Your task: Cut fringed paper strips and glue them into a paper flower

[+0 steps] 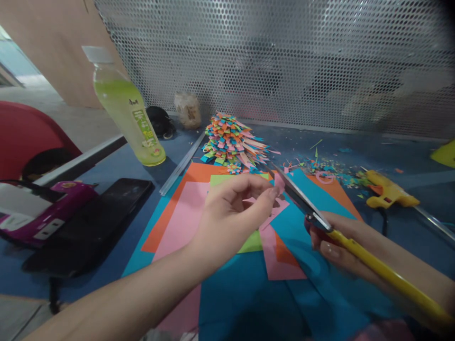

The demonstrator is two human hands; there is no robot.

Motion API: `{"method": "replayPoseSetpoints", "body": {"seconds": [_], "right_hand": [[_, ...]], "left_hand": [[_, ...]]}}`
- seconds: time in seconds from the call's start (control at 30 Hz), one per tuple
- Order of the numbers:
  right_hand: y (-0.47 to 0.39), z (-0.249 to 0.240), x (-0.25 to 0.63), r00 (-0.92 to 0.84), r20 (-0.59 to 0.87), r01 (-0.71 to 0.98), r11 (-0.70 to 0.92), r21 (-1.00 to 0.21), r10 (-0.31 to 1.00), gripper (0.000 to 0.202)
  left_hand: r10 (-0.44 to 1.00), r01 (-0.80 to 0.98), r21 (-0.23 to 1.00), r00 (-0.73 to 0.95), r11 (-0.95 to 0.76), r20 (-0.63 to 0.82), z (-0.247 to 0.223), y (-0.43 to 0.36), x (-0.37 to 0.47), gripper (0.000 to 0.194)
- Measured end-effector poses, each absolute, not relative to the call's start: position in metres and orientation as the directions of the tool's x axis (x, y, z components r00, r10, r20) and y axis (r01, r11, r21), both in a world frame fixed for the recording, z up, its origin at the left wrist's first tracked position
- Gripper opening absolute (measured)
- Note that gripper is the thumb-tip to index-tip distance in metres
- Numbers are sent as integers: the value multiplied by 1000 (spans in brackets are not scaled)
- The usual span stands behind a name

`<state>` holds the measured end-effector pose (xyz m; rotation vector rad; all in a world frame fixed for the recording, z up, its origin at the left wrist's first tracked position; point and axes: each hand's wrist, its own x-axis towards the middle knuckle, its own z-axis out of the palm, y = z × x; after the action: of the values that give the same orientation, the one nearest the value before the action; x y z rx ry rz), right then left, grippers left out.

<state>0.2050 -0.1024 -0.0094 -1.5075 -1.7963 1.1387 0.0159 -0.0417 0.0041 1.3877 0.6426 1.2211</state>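
Observation:
Between the thumb and fingers of my left hand (pixel 238 203) is a small piece of pink paper (pixel 279 183). My right hand (pixel 341 241) grips yellow-handled scissors (pixel 320 220), whose blades point up and left beside the pink piece. I cannot tell whether the blades touch the paper. Beneath both hands lie overlapping sheets of coloured paper: a pink sheet (pixel 185 208), a blue sheet (pixel 234 293), a green sheet (pixel 253 244) and orange ones. Just beyond stands a cone-shaped paper tree (pixel 229 142) of many folded, multicoloured strips.
Paper scraps (pixel 329 168) litter the table's right side near a yellow glue gun (pixel 389 189). A clear glue stick (pixel 183 163) lies left of the tree. On the left are a drink bottle (pixel 130 113), a black phone (pixel 92 222) and a purple power strip (pixel 53 213). Perforated metal (pixel 270 61) rises behind.

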Motion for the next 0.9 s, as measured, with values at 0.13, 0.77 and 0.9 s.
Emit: {"method": "replayPoseSetpoints", "body": {"seconds": [0.13, 0.77, 0.9], "right_hand": [[-100, -13, 209, -268, -110, 516, 46, -855, 957, 47], [-103, -10, 208, -293, -125, 492, 38, -870, 948, 38], [-101, -11, 208, -289, -120, 505, 45, -862, 950, 39]], "left_hand": [[904, -259, 940, 307, -223, 299, 6, -42, 16, 11], [901, -153, 962, 343, -225, 265, 8, -44, 17, 17], [889, -149, 966, 381, -211, 253, 8, -45, 17, 18]]}}
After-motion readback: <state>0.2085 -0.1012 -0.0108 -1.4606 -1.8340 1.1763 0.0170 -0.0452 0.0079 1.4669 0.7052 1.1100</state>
